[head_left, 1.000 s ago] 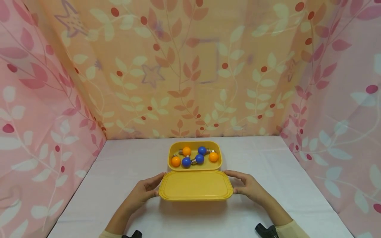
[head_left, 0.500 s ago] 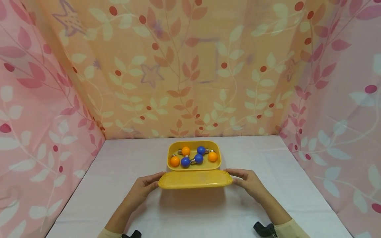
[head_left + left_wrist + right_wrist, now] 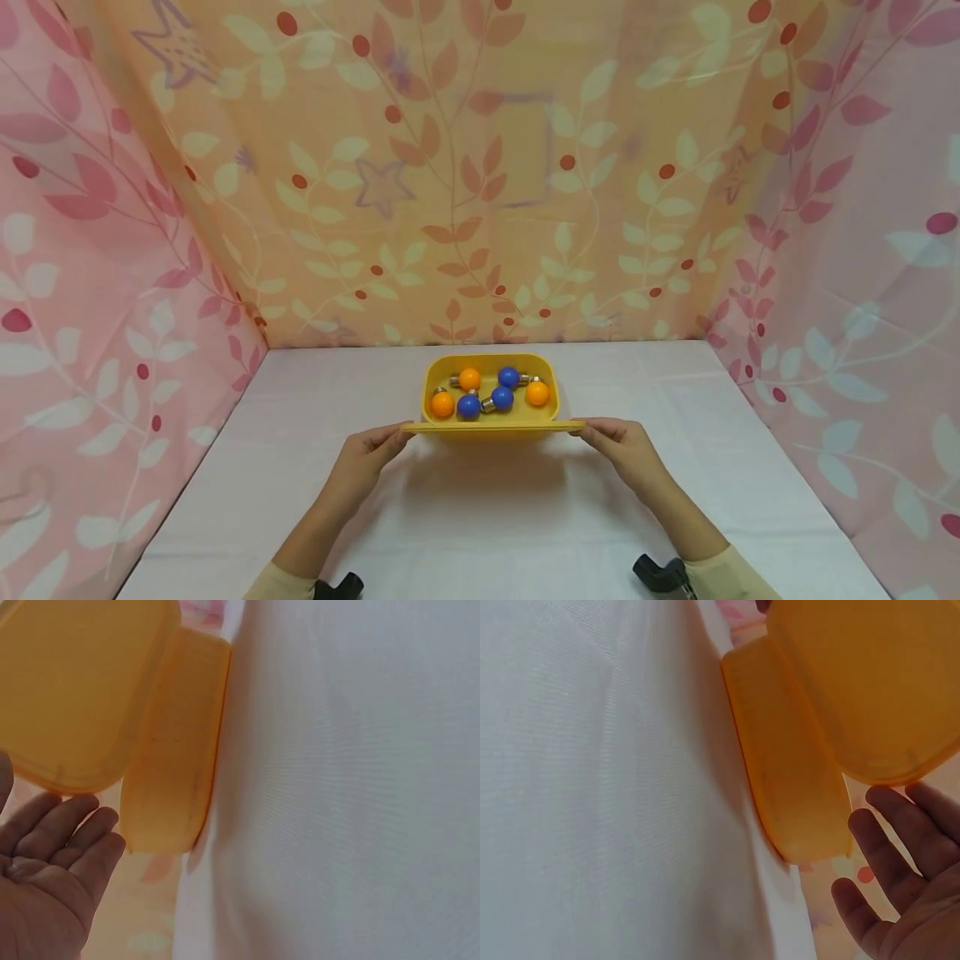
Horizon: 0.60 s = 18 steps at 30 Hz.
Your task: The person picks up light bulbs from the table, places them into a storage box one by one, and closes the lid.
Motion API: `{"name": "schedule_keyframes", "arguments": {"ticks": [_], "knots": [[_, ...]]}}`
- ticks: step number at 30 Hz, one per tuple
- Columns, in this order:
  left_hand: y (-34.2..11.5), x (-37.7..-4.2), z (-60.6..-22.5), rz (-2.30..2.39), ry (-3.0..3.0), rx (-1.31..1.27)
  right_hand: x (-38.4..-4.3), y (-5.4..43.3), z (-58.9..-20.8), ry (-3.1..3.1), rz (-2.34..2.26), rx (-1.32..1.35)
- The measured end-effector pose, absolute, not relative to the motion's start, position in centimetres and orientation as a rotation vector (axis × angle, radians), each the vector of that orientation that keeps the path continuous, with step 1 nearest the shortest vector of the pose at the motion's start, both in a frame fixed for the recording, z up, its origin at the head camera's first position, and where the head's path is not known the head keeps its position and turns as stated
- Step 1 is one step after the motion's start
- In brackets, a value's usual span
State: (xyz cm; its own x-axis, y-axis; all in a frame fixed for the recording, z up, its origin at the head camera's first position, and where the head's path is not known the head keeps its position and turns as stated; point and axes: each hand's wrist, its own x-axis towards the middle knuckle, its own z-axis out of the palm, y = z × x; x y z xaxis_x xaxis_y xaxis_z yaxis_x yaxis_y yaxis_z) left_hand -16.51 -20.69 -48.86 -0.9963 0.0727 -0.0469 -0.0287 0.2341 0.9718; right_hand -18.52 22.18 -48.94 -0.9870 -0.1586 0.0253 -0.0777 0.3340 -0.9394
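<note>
A yellow lid (image 3: 492, 427) is held level across the front of an open yellow plastic box (image 3: 487, 358), seen nearly edge-on in the head view. My left hand (image 3: 362, 458) holds its left end between thumb and fingers; my right hand (image 3: 628, 454) holds the right end the same way. Inside the box lie three orange bulbs, one of them at the right (image 3: 537, 393), and three blue bulbs, one near the middle (image 3: 502, 398). Both wrist views show the lid (image 3: 75, 682) from underneath, beside the box's outer wall (image 3: 787, 750).
White cloth (image 3: 480, 533) covers the table under the box. A patterned orange curtain (image 3: 450, 208) stands behind, with pink ones (image 3: 82, 333) at the sides. Black wrist devices (image 3: 660, 575) show near both sleeves.
The lid has tilted from showing its broad top face to nearly edge-on, its near edge rising. Both hands have turned with it. The box and bulbs have stayed in place.
</note>
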Motion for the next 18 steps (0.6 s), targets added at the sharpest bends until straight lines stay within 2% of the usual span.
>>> {"name": "schedule_keyframes", "arguments": {"ticks": [18], "knots": [[-19.5, -18.0, -48.6, 2.012, 2.474, 0.040, -19.3, 20.9, -48.3, 2.619, -1.926, -0.211]]}}
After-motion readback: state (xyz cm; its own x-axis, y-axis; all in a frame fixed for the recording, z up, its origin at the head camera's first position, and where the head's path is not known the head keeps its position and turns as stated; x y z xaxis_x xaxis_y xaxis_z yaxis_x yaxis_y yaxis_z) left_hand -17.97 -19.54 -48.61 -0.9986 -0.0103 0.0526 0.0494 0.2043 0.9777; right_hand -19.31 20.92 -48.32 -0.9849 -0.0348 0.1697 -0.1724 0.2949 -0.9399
